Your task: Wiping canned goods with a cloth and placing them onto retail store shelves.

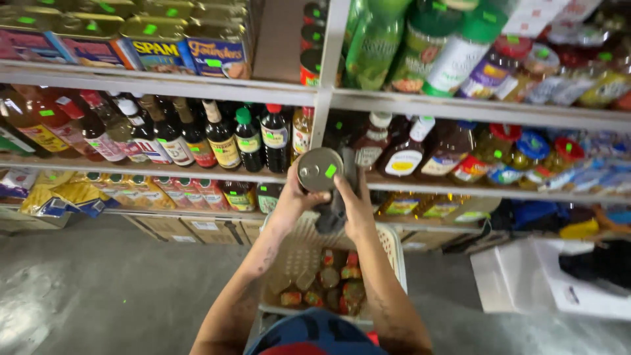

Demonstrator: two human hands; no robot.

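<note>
from the head view, the left hand [289, 205] grips a round tin can [319, 169], its flat top turned up at us so the green sticker shows. the right hand [355, 209] presses a dark cloth [332, 213] against the can's side. both are up in front of the bottle shelf [197, 172], right over the white basket [394, 244], where more cans sit low.

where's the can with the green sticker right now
In the head view, centre frame, the can is held up between the left hand and right hand, above the white basket, before the bottle shelf.
</note>
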